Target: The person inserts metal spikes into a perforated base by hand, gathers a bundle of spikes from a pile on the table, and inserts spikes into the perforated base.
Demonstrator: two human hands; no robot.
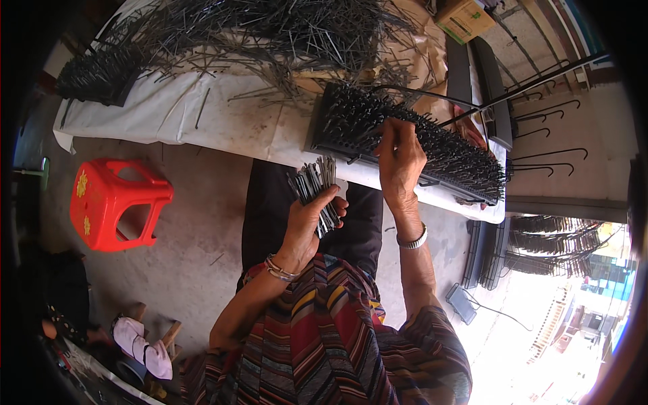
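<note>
In front of my lap, my left hand (314,212) is closed round a bundle of thin dark metal rods (314,183), their ends pointing up and away from me. My right hand (401,156) is raised over the near edge of a long black rack (432,152), its fingertips pinched together. Whatever sits between those fingertips is too small to make out. Many short black rods stand upright in the rack, packed close in rows. The rack lies slantwise at the table's front right.
A big heap of loose black rods (290,34) covers the back of the sheeted table (236,128). Another filled rack (101,74) stands at its left end. A red plastic stool (104,202) is on the floor at left. Metal hooks (553,162) hang at right, near a cardboard box (466,20).
</note>
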